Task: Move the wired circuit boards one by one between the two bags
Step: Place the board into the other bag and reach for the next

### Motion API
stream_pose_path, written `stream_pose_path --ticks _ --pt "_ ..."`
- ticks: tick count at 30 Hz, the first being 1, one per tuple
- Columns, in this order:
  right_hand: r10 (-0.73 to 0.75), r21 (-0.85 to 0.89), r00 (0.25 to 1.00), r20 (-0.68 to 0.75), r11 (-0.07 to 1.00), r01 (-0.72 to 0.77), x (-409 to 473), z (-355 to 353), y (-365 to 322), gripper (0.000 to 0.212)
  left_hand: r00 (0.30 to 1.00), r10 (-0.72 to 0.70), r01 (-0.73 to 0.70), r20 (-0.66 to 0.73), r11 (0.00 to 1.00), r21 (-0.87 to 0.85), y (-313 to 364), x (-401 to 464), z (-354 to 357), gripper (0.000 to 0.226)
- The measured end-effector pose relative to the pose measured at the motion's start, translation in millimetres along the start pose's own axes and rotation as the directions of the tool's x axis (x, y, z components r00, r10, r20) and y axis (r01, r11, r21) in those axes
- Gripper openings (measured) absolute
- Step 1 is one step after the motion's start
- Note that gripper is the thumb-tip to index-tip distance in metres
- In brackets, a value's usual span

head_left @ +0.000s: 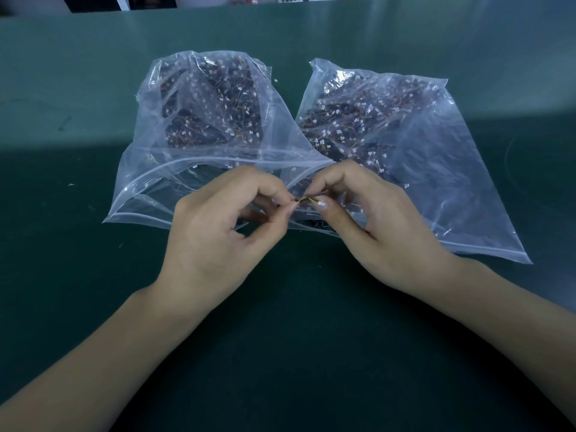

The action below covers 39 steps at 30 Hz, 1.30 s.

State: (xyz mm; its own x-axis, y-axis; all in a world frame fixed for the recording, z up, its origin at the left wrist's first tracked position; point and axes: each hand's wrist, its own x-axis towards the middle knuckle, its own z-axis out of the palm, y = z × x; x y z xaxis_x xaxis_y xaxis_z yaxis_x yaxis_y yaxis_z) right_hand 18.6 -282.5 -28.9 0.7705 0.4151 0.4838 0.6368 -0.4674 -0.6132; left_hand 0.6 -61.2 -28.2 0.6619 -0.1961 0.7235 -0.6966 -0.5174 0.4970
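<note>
Two clear zip bags lie side by side on the green table, mouths toward me. The left bag [174,126] and the right bag [436,169] each hold several dark circuit boards with thin wires and white connectors. In front of the bag mouths my left hand [218,232] and my right hand [367,219] meet. Both pinch the ends of a short yellow wire [307,199] of one board between thumb and fingertip. The board itself is mostly hidden behind my fingers.
The green table mat [78,275] stretches all around the bags. Its far edge [311,4] meets a background of shelves at the top of the view. A small white speck [276,80] lies between the bags' far ends.
</note>
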Motion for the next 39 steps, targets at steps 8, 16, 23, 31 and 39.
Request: stream_pose_path --ticks 8,16,23,31,39 --pt "-0.030 -0.216 0.999 0.045 0.976 0.039 2.4 -3.7 3.0 0.042 1.000 -0.020 0.020 0.007 1.000 0.011 -9.8 -0.5 1.0 0.010" --pt "-0.009 -0.174 0.987 -0.162 0.985 -0.020 1.8 -6.2 4.0 0.022 0.979 0.012 -0.014 0.201 1.000 0.007 -10.5 -2.7 2.7 0.012" --pt "-0.055 -0.171 0.984 -0.172 0.985 0.025 1.6 -4.2 4.6 0.019 0.978 0.099 -0.168 0.186 0.899 0.405 -10.2 6.6 7.0 0.011" --pt "-0.006 -0.140 0.991 -0.133 0.990 -0.012 0.8 -3.1 3.8 0.020 0.975 0.049 -0.154 0.215 0.849 0.506 -5.5 12.9 9.7 0.041" --pt "0.009 -0.218 1.000 0.000 0.976 -0.009 -0.8 0.9 2.7 0.030 0.952 -0.144 0.006 0.270 0.890 0.457 -11.0 12.6 -4.1 0.064"
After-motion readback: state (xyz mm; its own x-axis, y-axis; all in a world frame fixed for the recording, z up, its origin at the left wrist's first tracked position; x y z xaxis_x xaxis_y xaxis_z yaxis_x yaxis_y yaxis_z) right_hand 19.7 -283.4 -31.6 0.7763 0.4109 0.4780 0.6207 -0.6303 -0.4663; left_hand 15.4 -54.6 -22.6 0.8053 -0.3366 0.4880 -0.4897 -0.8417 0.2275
